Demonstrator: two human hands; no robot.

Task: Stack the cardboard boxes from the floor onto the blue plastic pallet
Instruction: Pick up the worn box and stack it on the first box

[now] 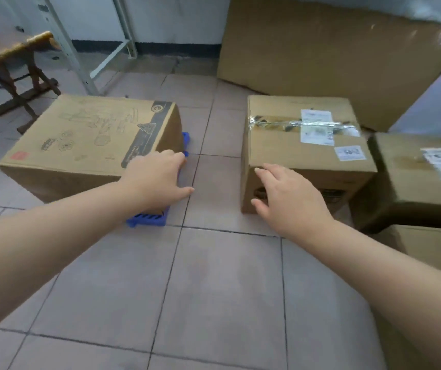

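Observation:
A printed cardboard box (80,137) rests on the blue plastic pallet (148,219), which shows only at the box's near right corner and far right edge. My left hand (158,177) lies at that box's near right corner, fingers apart, holding nothing. On the floor to the right stands a taped cardboard box (294,156) with white labels on top. My right hand (286,198) hovers at its near left corner, fingers spread, with no grip. Another labelled box (414,182) sits at the far right, on top of a lower box.
A large flat sheet of cardboard (320,54) leans at the back right. A wooden stool (13,65) and a white metal rack frame (80,49) stand at the back left. Grey floor tiles (214,289) stretch between me and the boxes.

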